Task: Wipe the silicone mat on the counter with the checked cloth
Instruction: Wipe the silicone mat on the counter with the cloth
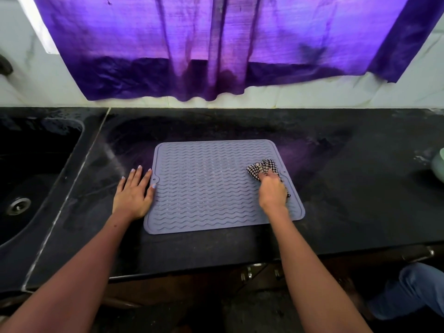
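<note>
A grey silicone mat [211, 186] with wavy ridges is lying flat on the dark counter [336, 188], close to the front edge and a little to the right of the black sink [31, 179]. The person is standing in front of it with both arms reaching forward.

The right hand [272, 192] is resting on the right part of the mat, near its right edge. Its fingers are curling around a bunched checked cloth [262, 168], black and white, and are gripping it tightly. Most of the cloth is sticking out beyond the knuckles, toward the wall, and it is lying on the mat surface; a small part is also showing on the right side of the hand.

The left hand [134, 192] is lying flat, palm down, with the fingers straight and slightly spread. It is holding nothing. The palm is on the counter just beside the left edge of the mat, and the thumb tip is touching that edge.

Behind the counter a purple curtain [216, 49] is hanging over the white wall. At the far right edge a pale green object [438, 164] is showing only partly, so I cannot tell what it is.
</note>
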A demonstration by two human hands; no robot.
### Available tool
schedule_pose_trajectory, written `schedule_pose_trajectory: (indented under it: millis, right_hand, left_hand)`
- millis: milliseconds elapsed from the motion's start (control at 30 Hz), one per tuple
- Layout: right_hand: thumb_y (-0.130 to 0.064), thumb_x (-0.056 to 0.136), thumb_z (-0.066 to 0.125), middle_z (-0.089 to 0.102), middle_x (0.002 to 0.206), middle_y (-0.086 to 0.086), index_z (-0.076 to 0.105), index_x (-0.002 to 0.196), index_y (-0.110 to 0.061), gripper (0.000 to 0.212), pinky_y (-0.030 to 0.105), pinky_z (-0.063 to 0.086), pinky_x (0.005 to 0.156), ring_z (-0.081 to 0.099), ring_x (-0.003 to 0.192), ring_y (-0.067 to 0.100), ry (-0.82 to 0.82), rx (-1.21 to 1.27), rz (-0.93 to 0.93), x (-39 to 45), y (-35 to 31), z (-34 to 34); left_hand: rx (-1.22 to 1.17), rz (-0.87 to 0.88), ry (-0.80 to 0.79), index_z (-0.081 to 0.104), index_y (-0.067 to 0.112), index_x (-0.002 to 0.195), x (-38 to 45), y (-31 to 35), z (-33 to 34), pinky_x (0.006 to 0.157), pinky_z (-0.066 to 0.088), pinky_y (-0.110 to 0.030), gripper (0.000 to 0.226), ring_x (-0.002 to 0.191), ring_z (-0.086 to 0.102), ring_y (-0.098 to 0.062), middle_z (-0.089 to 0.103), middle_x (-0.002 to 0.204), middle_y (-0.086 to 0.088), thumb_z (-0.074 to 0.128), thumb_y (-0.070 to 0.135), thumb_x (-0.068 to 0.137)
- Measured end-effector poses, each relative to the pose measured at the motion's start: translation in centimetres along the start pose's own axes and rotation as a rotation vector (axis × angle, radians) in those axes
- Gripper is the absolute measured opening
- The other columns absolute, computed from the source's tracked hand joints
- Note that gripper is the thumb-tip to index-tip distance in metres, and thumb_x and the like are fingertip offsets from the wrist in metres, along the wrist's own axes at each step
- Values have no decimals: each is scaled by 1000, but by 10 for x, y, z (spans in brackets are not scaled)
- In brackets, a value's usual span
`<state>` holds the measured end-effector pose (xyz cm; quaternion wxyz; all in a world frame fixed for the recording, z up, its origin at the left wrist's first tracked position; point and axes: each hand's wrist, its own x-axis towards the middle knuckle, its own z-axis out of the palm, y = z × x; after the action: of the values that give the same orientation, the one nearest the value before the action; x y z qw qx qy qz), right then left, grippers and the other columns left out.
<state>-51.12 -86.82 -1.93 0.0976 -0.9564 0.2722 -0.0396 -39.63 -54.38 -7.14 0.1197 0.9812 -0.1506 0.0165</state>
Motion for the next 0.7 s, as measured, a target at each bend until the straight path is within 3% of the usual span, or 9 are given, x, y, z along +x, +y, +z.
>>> schedule_pose_trajectory:
  millis: [100,233,433,567,700]
  right_hand:
    - [6,88,44,48,136,10,53,132,-17,50,40,45,94,53,116,35,-22,-20,-37,7,9,-3]
    - [1,88,52,51,136,9,50,136,-21,53,37,45,96,53,118,33,-55,66,-27,5,14,-9]
    - [-3,90,45,59,128,15,60,127,-22,44,36,42,100,54,117,35,-33,506,310,4,18,-44]
    - [-1,91,46,59,126,15,56,131,-22,46,38,45,95,55,114,36,45,429,316,-39,7,-50]
    - [-1,87,56,50,139,7,50,136,-18,52,36,42,100,51,123,28,90,280,133,-76,-1,-21]
  left_hand:
    - [-1,2,0,20,22,147,0,0,-1,116,1,-38,81,144,6,-18,12,156,-4,-1,61,79]
    - [-9,6,12,23,22,146,0,1,-1,116,3,-39,82,144,8,-19,13,156,-5,0,61,78]
    - [-9,8,6,22,22,146,-2,1,-2,116,3,-39,76,144,8,-18,13,156,-5,6,57,81]
    - [-1,11,2,22,22,147,-1,-1,0,116,3,-39,76,144,8,-19,13,156,-5,4,57,81]
    - [9,13,-1,20,22,147,0,-1,0,116,2,-39,73,144,7,-19,12,156,-5,6,54,84]
